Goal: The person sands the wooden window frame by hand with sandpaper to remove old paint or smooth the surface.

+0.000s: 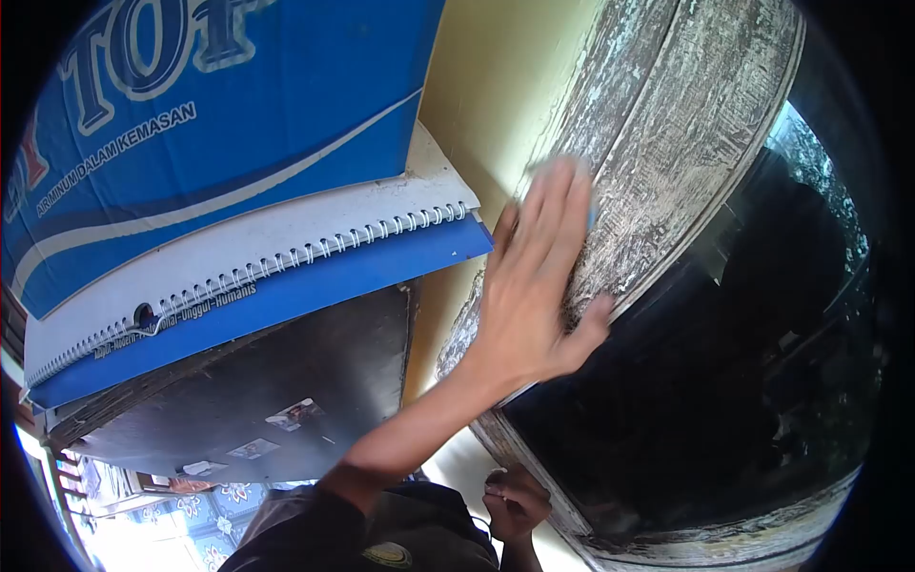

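My left hand (534, 276) reaches up and lies flat against the weathered wooden frame (681, 153), its fingers stretched out and slightly blurred. The frame's paint is worn and flaky. A small sliver of something blue (593, 208) shows at the edge of my fingers; what it is I cannot make out. The frame borders a dark glass pane (686, 400) that gives off reflections. Low down near my body, my right hand (516, 501) is curled closed beside the frame's lower edge. Whatever its fingers may hold is hidden.
To the left, a blue drinking-water carton (257, 114) stands on a spiral-bound calendar (286, 291). Both rest on a dark cabinet (315, 372) bearing small stickers. A yellowish wall (496, 86) runs between carton and frame. Patterned floor tiles (214, 515) appear at lower left.
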A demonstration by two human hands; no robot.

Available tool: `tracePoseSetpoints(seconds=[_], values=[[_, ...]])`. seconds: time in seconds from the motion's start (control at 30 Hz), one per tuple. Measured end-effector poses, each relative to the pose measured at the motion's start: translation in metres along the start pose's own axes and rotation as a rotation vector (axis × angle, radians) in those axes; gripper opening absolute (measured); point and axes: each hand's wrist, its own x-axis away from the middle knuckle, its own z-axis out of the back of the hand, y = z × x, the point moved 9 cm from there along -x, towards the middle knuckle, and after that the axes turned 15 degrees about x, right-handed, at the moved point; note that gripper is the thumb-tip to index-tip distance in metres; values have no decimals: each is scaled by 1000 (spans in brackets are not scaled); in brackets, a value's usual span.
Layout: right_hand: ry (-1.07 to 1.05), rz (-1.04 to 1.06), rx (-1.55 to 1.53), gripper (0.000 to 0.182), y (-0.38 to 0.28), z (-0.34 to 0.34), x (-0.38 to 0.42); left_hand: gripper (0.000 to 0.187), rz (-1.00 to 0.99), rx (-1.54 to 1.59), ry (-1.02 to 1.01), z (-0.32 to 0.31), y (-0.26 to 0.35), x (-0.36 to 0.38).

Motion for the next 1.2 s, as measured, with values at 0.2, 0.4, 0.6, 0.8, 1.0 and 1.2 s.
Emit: tracePoseSetpoints(seconds=[0.2,0.4,0.6,0.8,1.0,1.2], values=[[54,-34,14,14,9,7,6,83,269,-37,-135,-11,-26,105],[-50,0,13,28,4,12,5,88,122,-36,-20,-15,-3,56],[-107,-104,-34,23,7,16,2,92,50,-41,-40,-31,14,52],[-165,-78,13,20,12,22,4,70,-39,-15,80,-23,22,47],[-196,-222,25,21,35,27,13,17,-53,129,359,-2,5,35],[-214,-174,26,23,41,20,6,77,33,257,222,-31,1,52]])
